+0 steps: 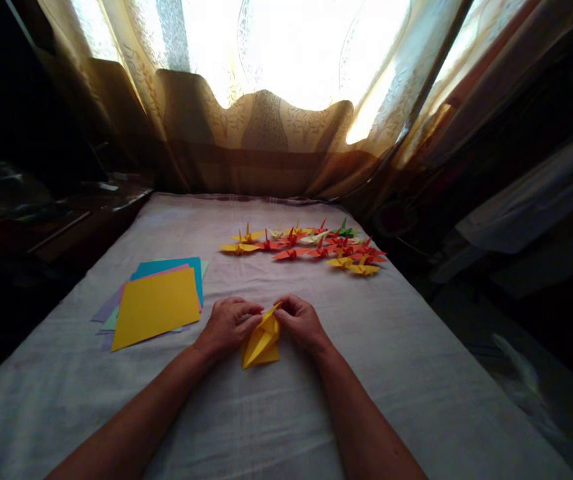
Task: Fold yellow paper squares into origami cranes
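A partly folded sheet of yellow origami paper [262, 343] lies between my two hands, low over the cloth. My left hand [229, 323] pinches its upper left edge between thumb and fingers. At the paper's top corner, my right hand [302, 323] grips the tip with thumb and forefinger. One flap stands raised along the middle, and a flat part rests toward me. To the left is a stack of coloured paper sheets [159, 307], yellow on top, with blue, pink, green and purple edges showing beneath.
Several folded paper cranes [291, 253] in red, yellow, white and green stand in a group toward the far right. A pale cloth [381, 360] covers the surface. Behind it hangs a patterned curtain [266, 127], and a dark wooden ledge [101, 217] runs along the left.
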`<action>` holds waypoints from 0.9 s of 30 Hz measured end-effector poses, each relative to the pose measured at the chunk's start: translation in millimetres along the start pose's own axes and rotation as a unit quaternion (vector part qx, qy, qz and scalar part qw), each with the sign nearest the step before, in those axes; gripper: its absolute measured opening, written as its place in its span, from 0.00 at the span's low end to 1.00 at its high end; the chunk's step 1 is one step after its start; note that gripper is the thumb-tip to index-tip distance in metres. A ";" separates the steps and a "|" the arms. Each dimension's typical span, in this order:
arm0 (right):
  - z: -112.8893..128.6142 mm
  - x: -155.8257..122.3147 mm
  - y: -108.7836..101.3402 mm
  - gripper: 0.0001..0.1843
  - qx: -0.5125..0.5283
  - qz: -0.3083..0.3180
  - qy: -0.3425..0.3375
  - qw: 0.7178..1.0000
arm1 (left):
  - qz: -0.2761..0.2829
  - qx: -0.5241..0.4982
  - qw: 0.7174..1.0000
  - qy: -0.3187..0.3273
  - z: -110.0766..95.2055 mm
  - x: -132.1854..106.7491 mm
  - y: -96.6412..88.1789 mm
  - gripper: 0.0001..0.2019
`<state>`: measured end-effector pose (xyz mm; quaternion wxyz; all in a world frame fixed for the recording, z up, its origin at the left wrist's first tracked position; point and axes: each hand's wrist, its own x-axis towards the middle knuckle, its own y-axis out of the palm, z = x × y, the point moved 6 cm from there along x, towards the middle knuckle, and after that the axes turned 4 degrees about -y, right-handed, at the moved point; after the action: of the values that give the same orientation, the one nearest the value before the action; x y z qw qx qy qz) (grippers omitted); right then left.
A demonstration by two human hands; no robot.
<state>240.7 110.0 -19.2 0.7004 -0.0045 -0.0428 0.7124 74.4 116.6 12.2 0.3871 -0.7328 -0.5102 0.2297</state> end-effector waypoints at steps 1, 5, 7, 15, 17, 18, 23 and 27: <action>0.7 -0.1 -0.2 0.10 0.002 -0.002 0.001 1.000 | 0.007 -0.007 1.000 -0.001 -0.8 0.2 2.1 0.10; 2.1 0.0 -1.5 0.10 0.012 -0.017 0.010 1.000 | 0.008 -0.024 0.999 -0.021 -3.1 0.2 6.5 0.08; 2.1 0.0 -2.7 0.11 0.026 -0.021 0.021 0.999 | 0.003 -0.029 0.999 -0.033 -2.9 0.5 7.1 0.07; -0.9 -1.3 -3.2 0.15 0.068 0.031 0.078 0.994 | -0.003 -0.038 0.998 -0.045 -1.8 1.0 8.2 0.07; 0.3 -0.7 -2.8 0.14 0.056 0.026 0.067 0.996 | 0.002 -0.034 0.998 -0.045 -2.8 1.4 8.3 0.08; 1.1 -0.4 -2.6 0.13 0.047 0.023 0.061 0.997 | 0.005 -0.032 0.999 -0.043 -3.7 1.7 8.4 0.09; 4.3 -0.7 0.4 0.12 0.022 0.018 0.058 0.998 | 0.010 -0.022 0.999 -0.042 -7.4 2.6 8.2 0.15; 6.4 -0.7 0.7 0.11 0.017 0.009 0.058 0.998 | 0.008 -0.037 0.998 -0.051 -8.4 2.5 9.2 0.13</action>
<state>239.6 109.0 -12.9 0.6955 -0.0342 0.0105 0.7176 86.8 114.5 10.0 0.3319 -0.7382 -0.5310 0.2509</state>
